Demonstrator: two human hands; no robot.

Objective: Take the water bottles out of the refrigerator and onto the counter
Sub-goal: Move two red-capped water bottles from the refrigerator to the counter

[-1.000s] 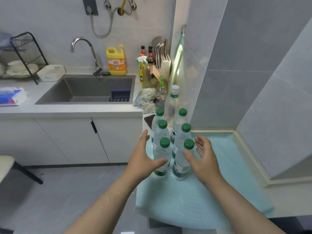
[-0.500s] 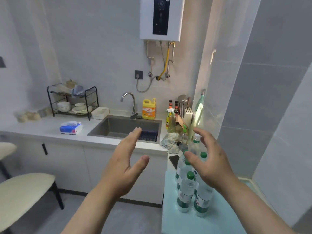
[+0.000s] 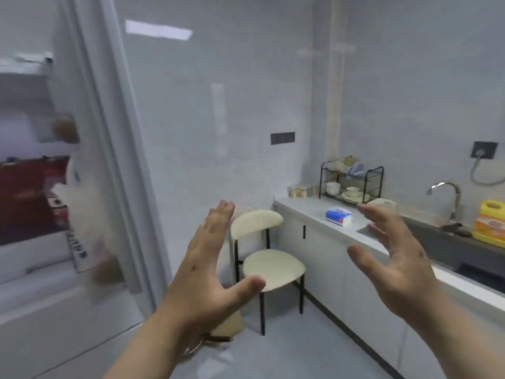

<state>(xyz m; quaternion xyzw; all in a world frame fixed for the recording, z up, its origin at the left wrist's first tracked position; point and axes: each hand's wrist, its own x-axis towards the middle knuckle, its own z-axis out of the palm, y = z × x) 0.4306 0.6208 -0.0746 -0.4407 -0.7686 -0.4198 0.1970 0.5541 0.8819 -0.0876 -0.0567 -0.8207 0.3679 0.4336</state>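
i see both hands raised mid-air, palms facing each other. left hand [image 3: 210, 269] spread flat, fingers straight, thumb out, gripping nothing. right hand [image 3: 396, 258] wide open, fingers curled loosely, also empty. no water bottles anywhere in my view; refrigerator not in view either. pale grey stone counter [image 3: 308, 212] runs along right wall, beyond right hand. on it: blue-white tissue pack [image 3: 338, 216], black wire dish rack [image 3: 351, 181], yellow detergent jug [image 3: 490, 224] by chrome tap [image 3: 448, 195]. cream round-seat chair with black legs [image 3: 269, 261] stands beside counter, between hands.
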